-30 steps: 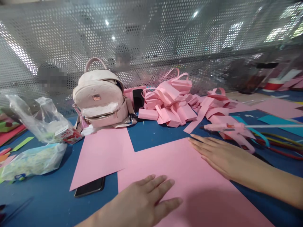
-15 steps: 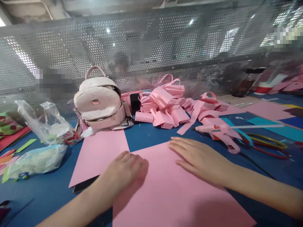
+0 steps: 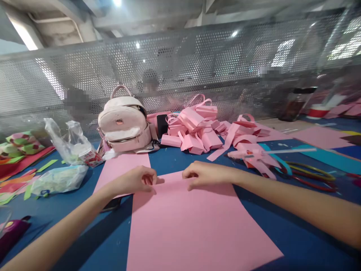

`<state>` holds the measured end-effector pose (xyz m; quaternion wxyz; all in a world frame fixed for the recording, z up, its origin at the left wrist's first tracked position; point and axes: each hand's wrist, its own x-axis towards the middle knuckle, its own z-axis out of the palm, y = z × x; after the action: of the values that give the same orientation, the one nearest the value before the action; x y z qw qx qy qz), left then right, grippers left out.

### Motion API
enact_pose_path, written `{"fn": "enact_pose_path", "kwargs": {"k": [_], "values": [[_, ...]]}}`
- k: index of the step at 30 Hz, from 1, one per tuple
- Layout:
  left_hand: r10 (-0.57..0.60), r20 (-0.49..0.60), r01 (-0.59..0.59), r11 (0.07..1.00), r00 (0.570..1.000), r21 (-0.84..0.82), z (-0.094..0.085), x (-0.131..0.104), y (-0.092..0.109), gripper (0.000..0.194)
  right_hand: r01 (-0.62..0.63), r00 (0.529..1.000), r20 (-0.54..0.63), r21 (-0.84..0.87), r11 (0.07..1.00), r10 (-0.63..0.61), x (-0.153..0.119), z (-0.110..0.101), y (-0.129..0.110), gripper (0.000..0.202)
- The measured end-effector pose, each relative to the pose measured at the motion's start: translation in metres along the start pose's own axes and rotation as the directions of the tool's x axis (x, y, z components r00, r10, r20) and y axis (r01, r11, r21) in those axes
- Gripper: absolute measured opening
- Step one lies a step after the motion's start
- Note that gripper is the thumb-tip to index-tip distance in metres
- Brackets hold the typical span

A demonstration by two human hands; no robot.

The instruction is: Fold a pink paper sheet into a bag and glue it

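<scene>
A large pink sheet (image 3: 194,229) lies flat on the blue table, its far edge between my hands. My left hand (image 3: 141,180) hovers by the sheet's far left corner, fingers curved and apart, holding nothing. Over the far edge, to the right, my right hand (image 3: 201,175) has its fingers bent, with a gap between thumb and forefinger; nothing shows in it. A second pink sheet (image 3: 121,163) lies beyond my left hand, partly over a dark flat object (image 3: 112,205).
A pale backpack (image 3: 126,124) and a heap of folded pink paper pieces (image 3: 197,124) stand at the back. To the right lie a pink glue gun (image 3: 248,155) and scissors (image 3: 313,175). Plastic bags (image 3: 60,180) and paper scraps are at the left.
My hands have come closer together at the sheet's far edge, and their fingers have bent from a flatter pose. The large sheet is turned slightly. The camera view has shifted.
</scene>
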<state>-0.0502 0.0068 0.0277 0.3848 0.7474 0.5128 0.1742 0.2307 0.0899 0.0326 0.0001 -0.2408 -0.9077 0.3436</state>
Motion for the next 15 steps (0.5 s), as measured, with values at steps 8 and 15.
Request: {"fn": "enact_pose_path", "kwargs": {"k": [8,15], "values": [[-0.012,-0.193,-0.066,0.916,0.981,-0.395,-0.016,-0.010,-0.002,0.020,-0.050,0.958,-0.252,0.327,0.944,0.138,-0.048,0.005,0.027,0.047],[-0.009,-0.200,-0.114,0.796,0.980,-0.595,0.032,-0.006,0.012,0.020,-0.103,0.901,-0.313,0.519,0.849,0.301,-0.066,0.034,0.029,0.054]]}}
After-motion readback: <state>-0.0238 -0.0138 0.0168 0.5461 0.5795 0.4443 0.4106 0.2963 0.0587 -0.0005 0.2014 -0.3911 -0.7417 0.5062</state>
